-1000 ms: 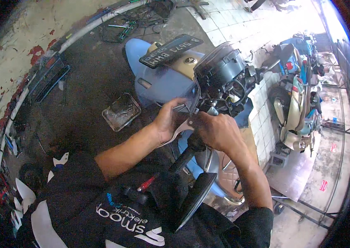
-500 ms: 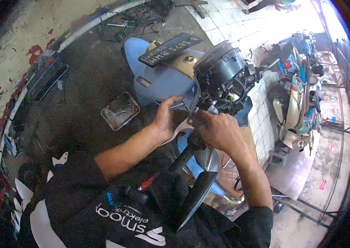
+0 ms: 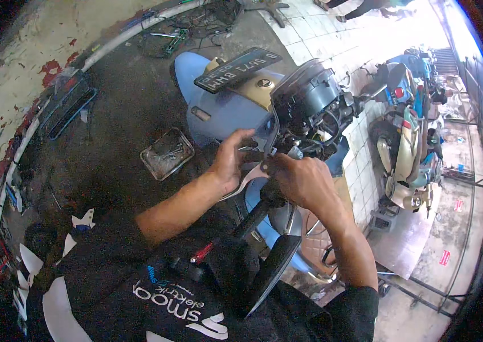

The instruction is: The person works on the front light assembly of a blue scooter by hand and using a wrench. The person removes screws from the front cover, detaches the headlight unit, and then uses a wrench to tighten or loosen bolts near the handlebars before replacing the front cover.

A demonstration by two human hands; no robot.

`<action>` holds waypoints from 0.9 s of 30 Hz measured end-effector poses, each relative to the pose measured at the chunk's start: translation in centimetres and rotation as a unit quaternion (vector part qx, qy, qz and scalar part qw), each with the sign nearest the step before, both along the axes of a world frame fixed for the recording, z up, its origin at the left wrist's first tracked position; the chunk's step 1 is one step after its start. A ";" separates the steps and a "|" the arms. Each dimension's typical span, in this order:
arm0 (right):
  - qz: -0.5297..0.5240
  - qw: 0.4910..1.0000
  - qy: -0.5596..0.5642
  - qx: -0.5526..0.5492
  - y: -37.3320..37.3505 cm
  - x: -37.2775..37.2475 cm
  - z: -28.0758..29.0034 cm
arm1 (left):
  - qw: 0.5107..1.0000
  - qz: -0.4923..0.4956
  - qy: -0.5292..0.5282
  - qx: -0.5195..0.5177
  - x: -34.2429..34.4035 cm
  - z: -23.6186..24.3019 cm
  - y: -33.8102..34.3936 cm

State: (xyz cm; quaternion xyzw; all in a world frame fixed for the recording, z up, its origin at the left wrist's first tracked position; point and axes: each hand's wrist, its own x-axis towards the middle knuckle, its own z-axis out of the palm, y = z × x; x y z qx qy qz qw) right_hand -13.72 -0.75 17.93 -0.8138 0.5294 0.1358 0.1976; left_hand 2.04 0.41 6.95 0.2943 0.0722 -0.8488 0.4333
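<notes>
Handlebar (image 3: 264, 199) crowded by both hands, left hand (image 3: 231, 159), right hand (image 3: 304, 181).

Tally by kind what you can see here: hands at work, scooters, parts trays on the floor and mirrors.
Hands: 2, left hand and right hand
Scooters: 2, blue scooter and parked scooter
Parts trays: 1, clear tray
Mirrors: 1, black mirror
Total: 6

dark oily concrete floor (image 3: 122, 114), clear parts tray (image 3: 167, 153), blue scooter (image 3: 224, 108) standing on it
</notes>
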 end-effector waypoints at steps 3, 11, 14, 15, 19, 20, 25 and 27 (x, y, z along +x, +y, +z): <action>0.002 1.000 0.014 -0.005 0.0 0.3 0.5 | 1.000 0.026 -0.011 -0.006 -0.1 -0.3 0.4; -0.018 1.000 0.021 0.003 0.1 0.5 0.7 | 0.999 0.013 0.026 -0.029 -0.5 -0.5 0.6; -0.004 1.000 -0.006 -0.015 -0.3 0.2 0.1 | 0.999 0.022 0.015 -0.038 -0.9 -1.2 0.4; 0.018 0.999 -0.015 -0.024 -0.3 0.1 -0.1 | 0.997 0.056 -0.015 -0.044 -1.1 -1.2 0.5; 0.021 0.999 -0.035 -0.021 -0.2 -0.2 -0.7 | 0.998 0.012 0.015 -0.057 -0.5 -2.0 0.2; 0.020 0.999 -0.020 -0.014 -0.1 -0.3 -0.7 | 0.998 -0.023 -0.001 -0.052 0.0 -1.6 -0.1; 0.032 0.999 0.003 -0.026 -0.1 -0.2 -0.6 | 0.987 -0.060 -0.099 -0.116 1.2 0.9 -1.2; 0.031 0.999 -0.010 -0.032 -0.2 0.0 -0.4 | 0.995 -0.036 -0.045 -0.077 1.0 0.6 -1.4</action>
